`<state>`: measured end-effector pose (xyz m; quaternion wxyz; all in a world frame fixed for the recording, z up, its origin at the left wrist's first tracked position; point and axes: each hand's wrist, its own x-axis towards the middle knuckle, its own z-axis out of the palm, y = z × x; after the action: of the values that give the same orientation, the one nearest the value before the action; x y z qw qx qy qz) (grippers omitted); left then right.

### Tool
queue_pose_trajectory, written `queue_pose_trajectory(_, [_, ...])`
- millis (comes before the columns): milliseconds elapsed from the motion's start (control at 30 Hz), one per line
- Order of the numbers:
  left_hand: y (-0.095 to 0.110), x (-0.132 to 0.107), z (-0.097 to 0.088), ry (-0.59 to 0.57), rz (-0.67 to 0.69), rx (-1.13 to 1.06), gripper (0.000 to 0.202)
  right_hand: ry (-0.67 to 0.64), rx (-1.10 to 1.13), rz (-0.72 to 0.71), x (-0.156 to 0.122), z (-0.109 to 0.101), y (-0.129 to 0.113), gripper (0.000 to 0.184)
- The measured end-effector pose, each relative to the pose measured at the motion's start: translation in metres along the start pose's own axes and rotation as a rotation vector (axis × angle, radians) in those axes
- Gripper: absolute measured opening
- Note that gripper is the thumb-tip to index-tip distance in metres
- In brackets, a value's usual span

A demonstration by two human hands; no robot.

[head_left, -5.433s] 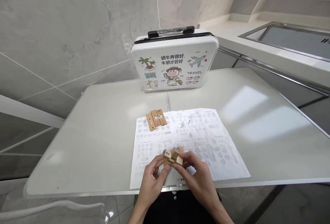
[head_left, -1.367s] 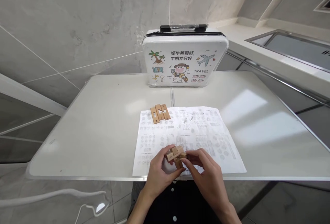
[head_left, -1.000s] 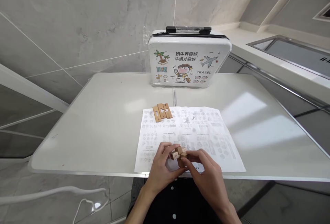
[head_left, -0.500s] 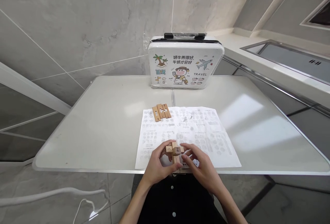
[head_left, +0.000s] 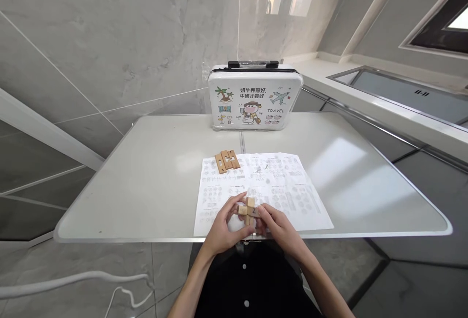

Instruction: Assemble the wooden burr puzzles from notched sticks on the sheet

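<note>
Between my two hands, close to the table's front edge, is a wooden interlocking puzzle (head_left: 250,203) made of crossed blocks, one marked with a "2" or "Z". My left hand (head_left: 227,228) curls round its left and lower side, thumb below and fingers behind. My right hand (head_left: 275,223) grips the right end, with its thumb on the marked block. Both hands are closed on the same puzzle; some fingertips are hidden behind it. Under them lies a printed instruction sheet (head_left: 288,186) with rows of small diagrams.
Flat wooden puzzle pieces with cut-outs (head_left: 227,161) lie at the sheet's top left corner. A white cartoon-printed case (head_left: 255,98) in plastic wrap stands at the table's back. The white table (head_left: 146,176) has a centre seam; a counter (head_left: 314,71) runs along the right.
My right hand has closed onto the puzzle, its thumb now pressing the marked block, where its fingers were looser before. The puzzle has turned slightly. The camera view has tilted up a little.
</note>
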<state>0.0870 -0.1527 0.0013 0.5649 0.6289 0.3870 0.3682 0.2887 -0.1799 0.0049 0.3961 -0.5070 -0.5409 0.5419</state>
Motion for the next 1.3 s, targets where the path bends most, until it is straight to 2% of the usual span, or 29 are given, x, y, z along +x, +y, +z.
queue_pose_trajectory(100, [-0.005, 0.002, 0.004, 0.073, -0.012, -0.021, 0.084, 0.115, -0.157, 0.009, 0.007, -0.018, -0.001, 0.063])
queue_pose_trajectory(233, [-0.007, 0.005, 0.006, 0.106, -0.016, 0.002, 0.069, 0.285, -0.296, 0.038, 0.024, -0.063, 0.001, 0.065])
queue_pose_trajectory(400, [-0.004, 0.005, 0.006, 0.091, -0.009, 0.071, 0.047, 0.539, -0.525, 0.12, 0.051, -0.125, 0.006, 0.057])
queue_pose_trajectory(567, [-0.003, 0.005, 0.007, 0.099, 0.004, 0.114, 0.037, 0.66, -0.685, 0.239, 0.073, -0.16, 0.012, 0.047])
queue_pose_trajectory(767, [-0.002, 0.006, 0.007, 0.103, 0.002, 0.144, 0.032, 0.703, -0.81, 0.326, 0.086, -0.17, 0.021, 0.043])
queue_pose_trajectory(1033, [0.001, 0.006, 0.007, 0.088, -0.013, 0.168, 0.029, 0.696, -0.806, 0.36, 0.09, -0.172, 0.026, 0.045])
queue_pose_trajectory(1200, [0.001, 0.006, 0.007, 0.085, -0.023, 0.172, 0.027, 0.703, -0.771, 0.344, 0.085, -0.172, 0.026, 0.047])
queue_pose_trajectory(1300, [0.0, 0.006, 0.007, 0.089, -0.027, 0.171, 0.027, 0.71, -0.734, 0.315, 0.073, -0.17, 0.026, 0.049])
